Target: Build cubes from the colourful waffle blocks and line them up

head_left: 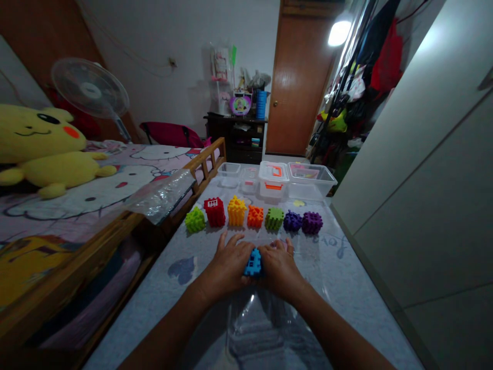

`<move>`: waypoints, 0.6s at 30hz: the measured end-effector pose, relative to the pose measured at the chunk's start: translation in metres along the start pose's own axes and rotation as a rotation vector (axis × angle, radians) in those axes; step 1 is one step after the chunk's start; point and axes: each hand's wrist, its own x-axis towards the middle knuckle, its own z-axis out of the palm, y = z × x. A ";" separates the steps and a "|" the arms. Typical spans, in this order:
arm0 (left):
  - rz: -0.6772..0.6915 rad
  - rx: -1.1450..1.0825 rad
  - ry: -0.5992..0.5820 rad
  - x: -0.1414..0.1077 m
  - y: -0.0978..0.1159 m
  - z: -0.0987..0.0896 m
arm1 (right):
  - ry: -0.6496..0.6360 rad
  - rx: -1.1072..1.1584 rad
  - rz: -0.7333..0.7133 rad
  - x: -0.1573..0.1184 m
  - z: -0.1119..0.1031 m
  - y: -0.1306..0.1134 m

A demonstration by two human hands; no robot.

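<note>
A blue toothed block piece (253,263) is held between my two hands near the middle of the table. My left hand (231,261) grips its left side, and my right hand (278,264) presses on its right side. Beyond the hands stands a row of toothed blocks: light green (195,220), red (214,212), yellow (236,211), orange (255,217), green (274,219), dark blue (292,221) and purple (312,222).
Clear plastic boxes (311,180) line the table's far end, one with an orange-latched lid (274,172). Clear plastic (262,329) lies nearer me. A wooden bed rail (115,231) runs along the left; a pale cabinet (423,154) stands at right.
</note>
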 end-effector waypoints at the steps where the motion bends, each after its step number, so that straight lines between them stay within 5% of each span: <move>1: -0.004 -0.003 -0.005 0.000 0.001 -0.001 | 0.000 0.010 -0.001 0.000 0.000 0.001; 18: 0.054 -0.005 0.075 -0.004 0.008 -0.012 | 0.082 0.220 0.007 -0.007 -0.003 0.011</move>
